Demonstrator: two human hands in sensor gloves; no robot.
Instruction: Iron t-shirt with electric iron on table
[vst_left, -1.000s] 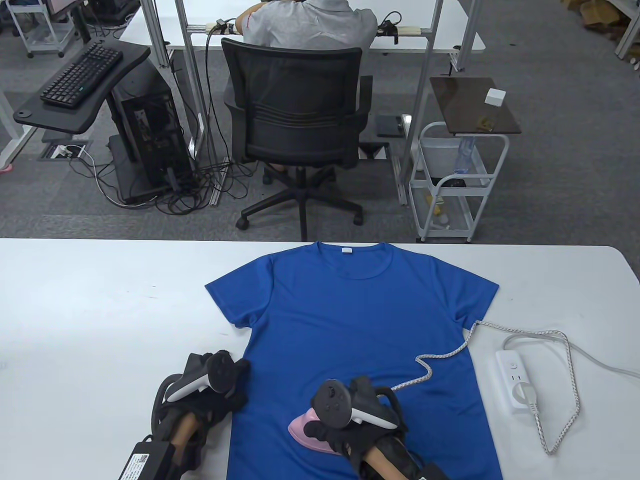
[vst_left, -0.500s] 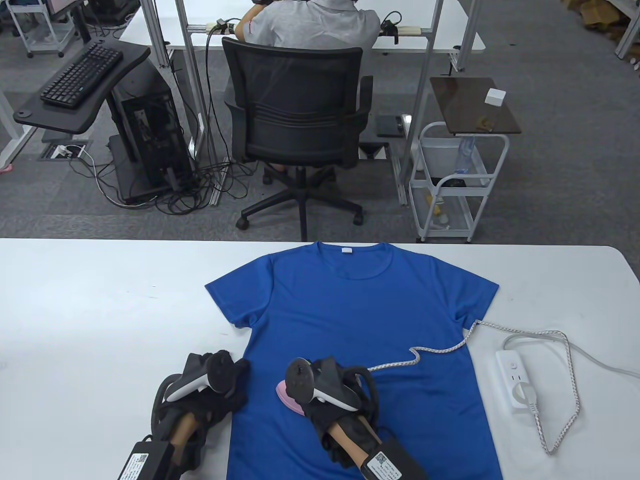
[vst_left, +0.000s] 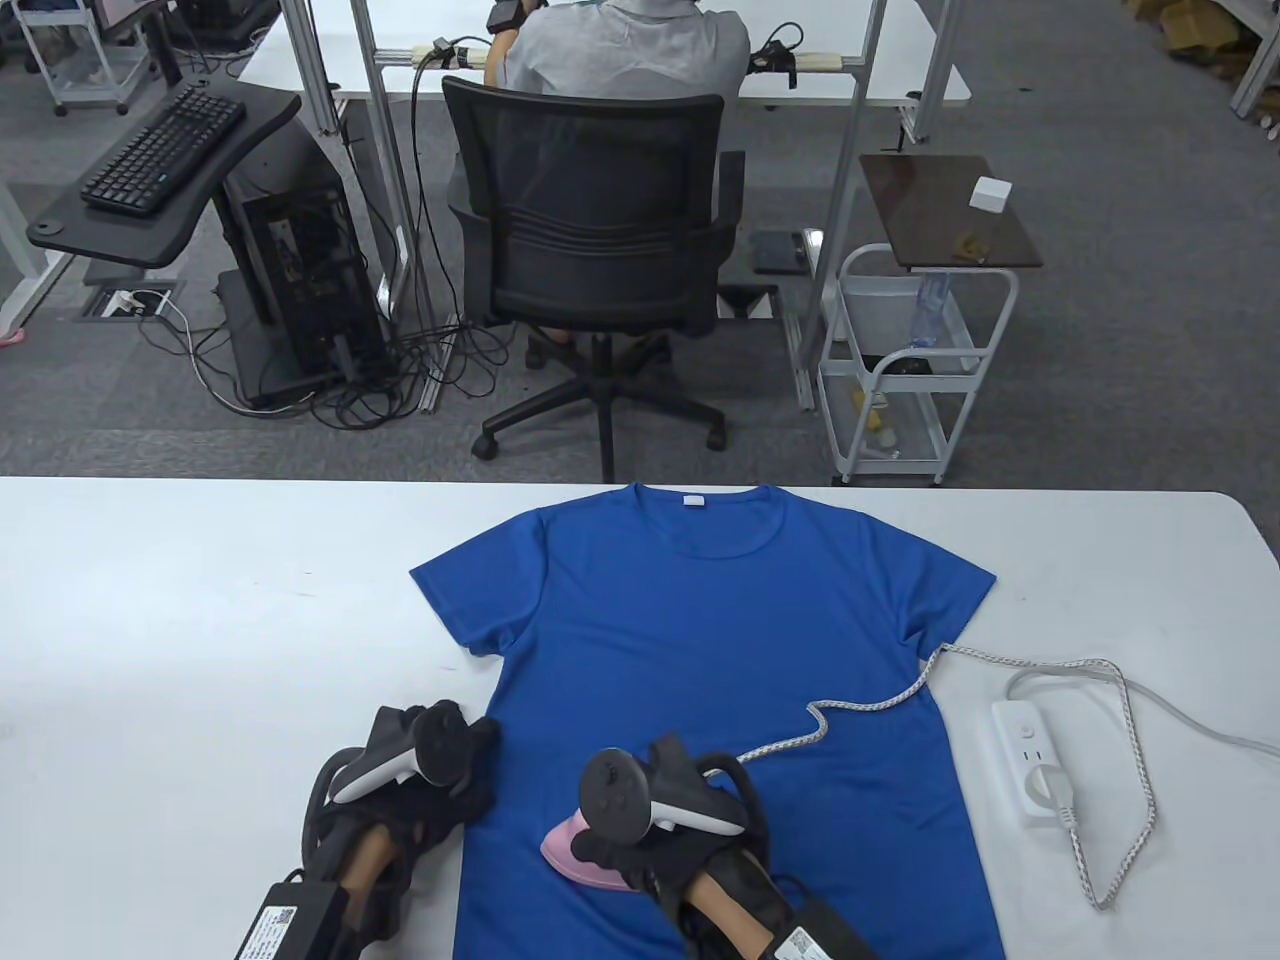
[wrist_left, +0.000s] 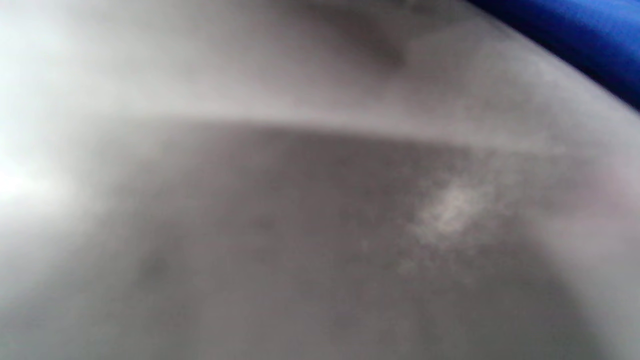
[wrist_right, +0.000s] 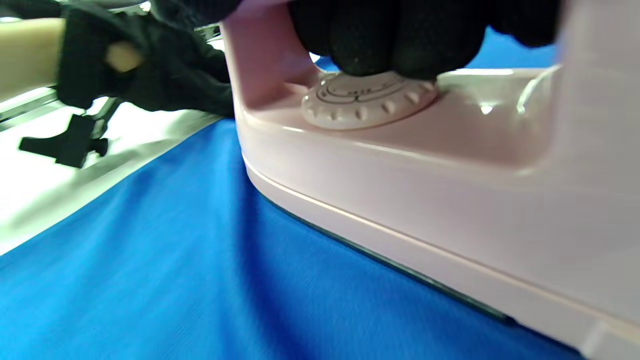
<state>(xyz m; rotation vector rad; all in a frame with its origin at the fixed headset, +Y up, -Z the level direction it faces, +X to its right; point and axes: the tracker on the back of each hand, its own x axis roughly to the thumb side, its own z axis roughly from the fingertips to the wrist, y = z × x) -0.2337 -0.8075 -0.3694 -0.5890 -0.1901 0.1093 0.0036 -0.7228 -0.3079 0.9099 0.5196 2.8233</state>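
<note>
A blue t-shirt (vst_left: 720, 640) lies flat on the white table (vst_left: 200, 600), collar at the far side. My right hand (vst_left: 650, 850) grips the handle of a pink electric iron (vst_left: 575, 855) that sits flat on the shirt's lower left part. In the right wrist view my gloved fingers (wrist_right: 395, 35) wrap the handle above the iron's dial (wrist_right: 367, 97), and its sole rests on the blue cloth (wrist_right: 175, 280). My left hand (vst_left: 440, 790) rests at the shirt's lower left edge; its fingers cannot be made out. The left wrist view is a blur of table with a blue corner (wrist_left: 590, 40).
The iron's braided cord (vst_left: 870, 705) runs across the shirt to a white power strip (vst_left: 1030, 765) on the table's right. Beyond the far edge stand an office chair (vst_left: 590, 240) and a white trolley (vst_left: 915, 370).
My right hand slid the iron left across the shirt's lower part, then drew it back toward the near hem. The cord followed. My left hand has not moved.
</note>
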